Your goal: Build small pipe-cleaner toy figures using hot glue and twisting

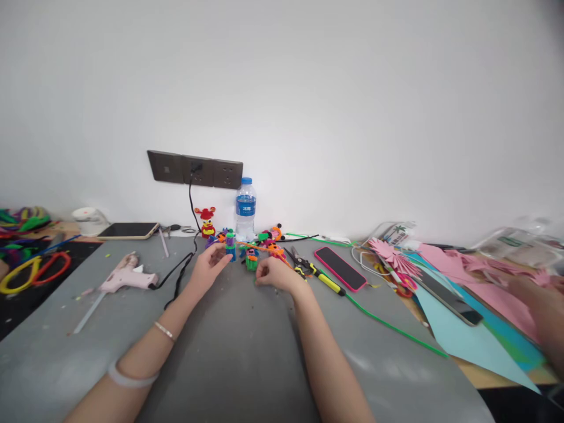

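Near the middle of the grey mat (229, 352), my left hand (209, 267) has its fingers around a small blue, green and purple figure (231, 247) that stands upright. My right hand (275, 275) is closed with fingertips pinched low over the mat, beside a green and orange fuzzy figure (251, 259); a tiny green bit seems to show at the fingertips, too small to name. More colourful fuzzy figures (271, 235) lie just behind both hands. A red and yellow figure (206, 222) stands further back on the left.
A water bottle (245, 208) stands by the wall. Left lies a pink glue gun (130, 278) with its black cord. To the right are yellow-black pliers (328, 282), a pink-cased phone (340, 268), a green stem (392, 326) and coloured paper (467, 341). Another person's hand (537, 294) is far right.
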`<state>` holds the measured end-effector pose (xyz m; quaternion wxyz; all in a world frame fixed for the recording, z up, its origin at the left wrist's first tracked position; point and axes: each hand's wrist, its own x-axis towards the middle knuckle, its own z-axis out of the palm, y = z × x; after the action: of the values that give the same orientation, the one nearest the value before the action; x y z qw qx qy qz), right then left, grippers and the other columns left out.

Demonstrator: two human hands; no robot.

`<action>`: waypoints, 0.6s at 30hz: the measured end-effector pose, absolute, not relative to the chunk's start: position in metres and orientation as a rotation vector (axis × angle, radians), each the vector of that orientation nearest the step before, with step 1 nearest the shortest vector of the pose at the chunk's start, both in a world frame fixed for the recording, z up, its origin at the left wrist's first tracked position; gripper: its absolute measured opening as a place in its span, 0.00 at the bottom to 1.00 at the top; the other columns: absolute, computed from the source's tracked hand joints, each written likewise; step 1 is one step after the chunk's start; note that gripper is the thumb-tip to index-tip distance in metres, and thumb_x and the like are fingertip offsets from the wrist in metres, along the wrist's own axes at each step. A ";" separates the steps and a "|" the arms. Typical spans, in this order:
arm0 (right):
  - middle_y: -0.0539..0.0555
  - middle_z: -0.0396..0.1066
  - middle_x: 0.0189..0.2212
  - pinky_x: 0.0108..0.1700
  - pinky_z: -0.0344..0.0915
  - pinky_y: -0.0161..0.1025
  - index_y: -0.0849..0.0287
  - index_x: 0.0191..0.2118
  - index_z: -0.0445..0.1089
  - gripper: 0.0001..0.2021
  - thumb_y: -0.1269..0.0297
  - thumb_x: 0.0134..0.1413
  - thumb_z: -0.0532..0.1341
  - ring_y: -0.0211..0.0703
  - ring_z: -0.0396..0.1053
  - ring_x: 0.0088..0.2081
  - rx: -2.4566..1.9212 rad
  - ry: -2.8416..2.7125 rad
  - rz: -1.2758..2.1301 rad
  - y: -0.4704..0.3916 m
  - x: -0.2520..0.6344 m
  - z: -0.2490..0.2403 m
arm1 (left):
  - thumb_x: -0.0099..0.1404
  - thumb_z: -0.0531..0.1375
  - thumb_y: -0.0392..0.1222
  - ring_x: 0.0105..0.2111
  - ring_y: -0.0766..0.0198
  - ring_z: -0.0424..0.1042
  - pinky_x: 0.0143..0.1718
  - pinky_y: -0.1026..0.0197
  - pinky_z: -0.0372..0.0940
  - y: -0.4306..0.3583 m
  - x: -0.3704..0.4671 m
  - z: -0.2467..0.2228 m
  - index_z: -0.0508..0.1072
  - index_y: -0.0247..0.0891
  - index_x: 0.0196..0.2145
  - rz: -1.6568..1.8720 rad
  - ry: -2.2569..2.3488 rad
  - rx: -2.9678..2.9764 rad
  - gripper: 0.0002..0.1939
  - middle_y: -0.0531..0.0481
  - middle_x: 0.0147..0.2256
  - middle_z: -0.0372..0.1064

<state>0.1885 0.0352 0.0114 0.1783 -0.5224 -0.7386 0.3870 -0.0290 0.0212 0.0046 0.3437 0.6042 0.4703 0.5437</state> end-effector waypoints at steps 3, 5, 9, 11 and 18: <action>0.46 0.68 0.18 0.24 0.57 0.31 0.60 0.22 0.69 0.06 0.74 0.35 0.67 0.36 0.65 0.22 -1.435 -2.045 1.119 0.036 0.189 0.013 | 0.54 0.62 0.51 0.29 0.63 0.69 0.32 0.62 0.67 0.017 -0.029 0.007 0.69 0.38 0.35 1.449 1.214 1.583 0.15 0.52 0.28 0.67; 0.47 0.69 0.20 0.24 0.58 0.30 0.60 0.24 0.70 0.07 0.75 0.34 0.68 0.36 0.66 0.23 -1.422 -2.031 1.126 0.036 0.187 0.013 | 0.55 0.62 0.51 0.29 0.64 0.69 0.32 0.63 0.67 0.013 -0.030 0.009 0.69 0.38 0.36 1.491 1.228 1.589 0.16 0.52 0.29 0.67; 0.47 0.70 0.20 0.25 0.59 0.31 0.60 0.23 0.72 0.07 0.75 0.34 0.68 0.37 0.67 0.23 -1.412 -2.079 1.136 0.035 0.184 0.011 | 0.56 0.62 0.50 0.29 0.65 0.69 0.32 0.64 0.67 0.008 -0.030 0.010 0.69 0.39 0.37 1.543 1.224 1.574 0.15 0.53 0.29 0.66; 0.47 0.70 0.19 0.25 0.59 0.31 0.59 0.22 0.72 0.06 0.75 0.34 0.68 0.36 0.67 0.23 -1.397 -2.102 1.128 0.034 0.183 0.011 | 0.56 0.62 0.50 0.29 0.65 0.69 0.32 0.64 0.68 0.006 -0.028 0.011 0.69 0.39 0.38 1.545 1.213 1.552 0.16 0.53 0.28 0.66; 0.47 0.70 0.19 0.25 0.60 0.31 0.59 0.23 0.73 0.05 0.75 0.37 0.65 0.36 0.66 0.23 -1.319 -2.126 1.172 0.031 0.184 0.018 | 0.56 0.63 0.49 0.28 0.65 0.70 0.32 0.63 0.68 0.003 -0.024 0.012 0.70 0.38 0.38 1.510 1.210 1.624 0.15 0.51 0.30 0.70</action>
<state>0.1839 0.0310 0.0178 0.1883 -0.4688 -0.7558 0.4165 -0.0242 0.0025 0.0119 0.3029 0.6126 0.4567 0.5696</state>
